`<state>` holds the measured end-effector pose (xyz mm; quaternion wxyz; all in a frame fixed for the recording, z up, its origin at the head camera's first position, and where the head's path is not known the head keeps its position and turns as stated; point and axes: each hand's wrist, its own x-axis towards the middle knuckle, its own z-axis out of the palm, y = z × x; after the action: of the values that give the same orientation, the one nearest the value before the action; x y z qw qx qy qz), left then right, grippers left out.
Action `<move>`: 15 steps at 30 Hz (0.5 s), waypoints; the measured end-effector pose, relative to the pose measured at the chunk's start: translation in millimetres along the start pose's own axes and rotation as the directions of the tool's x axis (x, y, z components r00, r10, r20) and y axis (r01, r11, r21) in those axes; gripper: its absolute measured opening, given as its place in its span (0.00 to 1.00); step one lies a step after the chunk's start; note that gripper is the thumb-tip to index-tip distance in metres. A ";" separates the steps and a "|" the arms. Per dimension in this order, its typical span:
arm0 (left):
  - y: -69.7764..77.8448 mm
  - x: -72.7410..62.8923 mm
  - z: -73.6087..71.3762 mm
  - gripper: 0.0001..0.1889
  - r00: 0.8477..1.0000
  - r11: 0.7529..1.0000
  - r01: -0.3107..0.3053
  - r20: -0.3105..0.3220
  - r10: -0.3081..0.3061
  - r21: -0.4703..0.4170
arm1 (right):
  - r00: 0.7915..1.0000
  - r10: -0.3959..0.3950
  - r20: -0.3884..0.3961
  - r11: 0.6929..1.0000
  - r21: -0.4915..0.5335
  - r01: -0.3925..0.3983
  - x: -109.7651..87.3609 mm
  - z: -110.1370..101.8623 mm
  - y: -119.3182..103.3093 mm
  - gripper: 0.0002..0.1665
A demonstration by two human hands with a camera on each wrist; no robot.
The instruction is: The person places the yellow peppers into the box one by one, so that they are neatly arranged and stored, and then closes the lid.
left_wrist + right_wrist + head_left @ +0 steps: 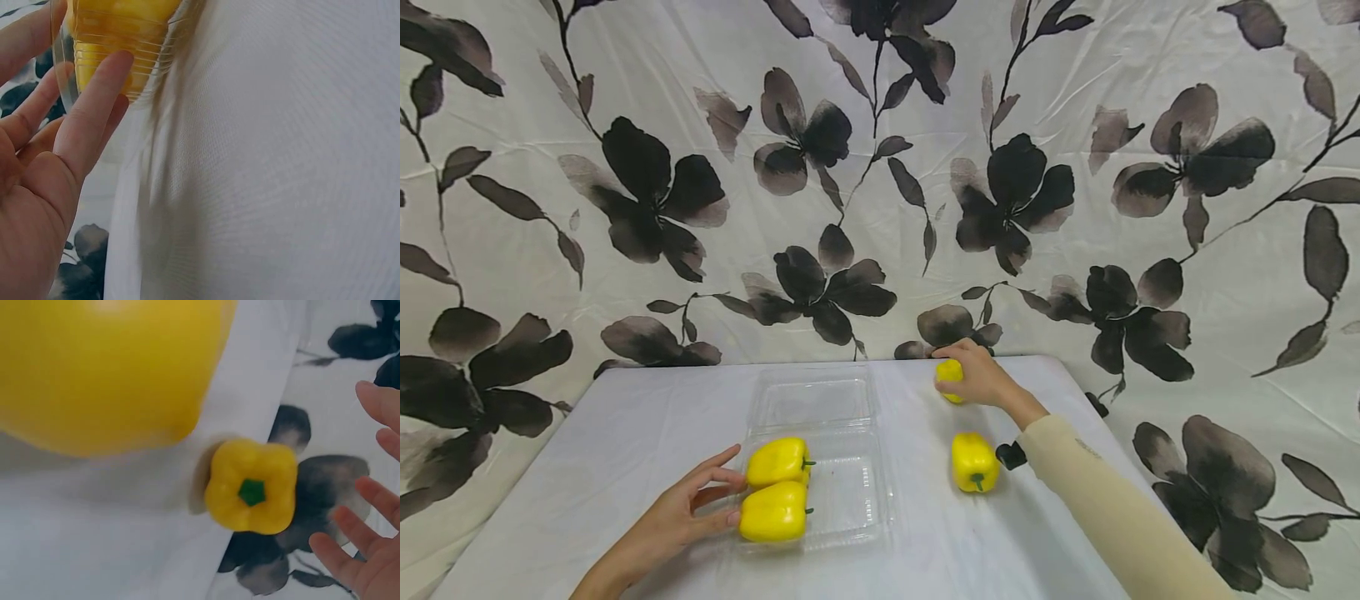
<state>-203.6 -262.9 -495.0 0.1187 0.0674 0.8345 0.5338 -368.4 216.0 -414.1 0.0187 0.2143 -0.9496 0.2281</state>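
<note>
Right hand (983, 379) at far pepper (950, 382), fingers spread; right wrist view shows a gap, so no grip. Pepper sits just left of the fingers, close to the table's (917, 533) far edge. Left hand (688, 504): fingers apart, fairly straight, at left wall of plastic box (850, 492). Two peppers (772, 512) lie side by side in the box's left half; room to their right. Loose pepper (975, 461) nearer, just left of right sleeve (1105, 492). White tabletop runs between it and box.
</note>
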 end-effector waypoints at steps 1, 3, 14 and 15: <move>0.0 -0.2 -0.1 0.26 1.000 1.000 -0.001 0.000 0.001 0.001 | 1.000 0.012 0.004 1.000 0.000 -0.012 2.4 0.7 4.7 0.32; 0.3 -0.5 -0.2 0.26 1.000 1.000 -0.002 0.001 0.002 0.002 | 0.999 0.042 0.013 0.999 0.001 -0.042 6.4 2.3 13.0 0.33; -2.2 -0.5 -0.6 0.27 1.000 1.000 -0.010 -0.003 0.010 0.008 | 0.990 0.131 0.053 0.991 0.025 -0.132 15.9 7.5 33.6 0.34; -2.0 -0.4 -0.7 0.27 1.000 1.000 -0.010 -0.004 0.010 0.010 | 0.990 0.133 0.055 0.991 0.022 -0.134 16.2 8.6 34.9 0.34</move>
<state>-203.4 -264.4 -496.5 0.1141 0.0710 0.8370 0.5305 -397.1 233.8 -434.5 -0.0247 0.1563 -0.9590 0.2351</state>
